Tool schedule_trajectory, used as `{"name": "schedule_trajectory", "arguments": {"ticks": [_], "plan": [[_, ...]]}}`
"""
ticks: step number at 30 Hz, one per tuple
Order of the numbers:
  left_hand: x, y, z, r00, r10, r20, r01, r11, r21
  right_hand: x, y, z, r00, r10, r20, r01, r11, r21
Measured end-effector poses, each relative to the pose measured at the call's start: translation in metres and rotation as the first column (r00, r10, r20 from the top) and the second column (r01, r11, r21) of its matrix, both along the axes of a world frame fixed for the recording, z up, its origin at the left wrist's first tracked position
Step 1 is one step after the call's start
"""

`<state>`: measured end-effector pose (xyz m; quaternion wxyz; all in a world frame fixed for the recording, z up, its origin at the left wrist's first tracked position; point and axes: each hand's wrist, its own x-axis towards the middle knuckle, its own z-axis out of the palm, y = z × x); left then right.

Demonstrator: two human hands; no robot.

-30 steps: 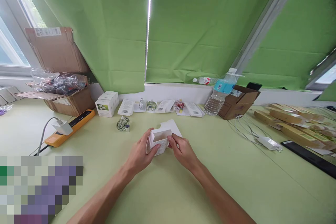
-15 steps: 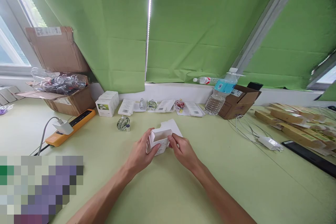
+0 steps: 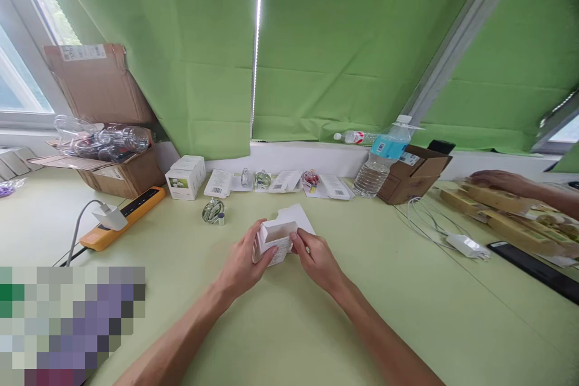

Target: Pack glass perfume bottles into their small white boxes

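Observation:
A small white carton point(image 3: 279, 247) with its top end open toward me is held above the table, a white flap spreading out behind it. My left hand point(image 3: 244, 259) wraps its left side, the thumb pressed on the printed front. At the right edge my right hand point(image 3: 316, 256) pinches the cardboard between thumb and fingers. Beyond the carton, to the left, lie a coiled glass-like bottle point(image 3: 212, 211) and a small silver cap point(image 3: 221, 219). The carton's inside shows bare white walls; its bottom is hidden.
White boxes point(image 3: 185, 178) stand at the back left, near an orange power strip point(image 3: 131, 217). Flattened cartons with small bottles line the wall. A large water bottle point(image 3: 373, 169), a brown box point(image 3: 409, 175), a charger point(image 3: 468, 246) and a phone point(image 3: 534, 268) lie rightward. Another person's hand point(image 3: 502, 182) touches packages there.
Another person's hand and forearm have come in over the packages at the far right. My hands and the carton have barely moved.

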<state>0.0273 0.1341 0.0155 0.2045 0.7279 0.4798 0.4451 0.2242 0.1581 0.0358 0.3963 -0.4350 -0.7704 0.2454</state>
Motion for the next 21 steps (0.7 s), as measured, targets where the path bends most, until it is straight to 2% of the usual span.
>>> {"name": "schedule_trajectory", "arguments": {"ticks": [15,18,21], "plan": [[0.0009,-0.0008,0.0015,1.000,0.003,0.014,-0.003,1.000,-0.002,0.0008,0.0020,-0.0028,1.000,0.010,0.016,-0.010,1.000,-0.008],[0.0013,-0.0015,0.0035,0.999,-0.005,0.032,0.006,1.000,-0.027,0.0011,0.0018,-0.0031,1.000,0.005,0.031,-0.005,1.000,-0.004],[0.0019,-0.0012,0.0038,0.998,-0.020,0.062,0.027,0.994,-0.105,0.0006,0.0009,-0.0023,0.998,0.015,0.062,-0.015,1.000,0.005]]}}
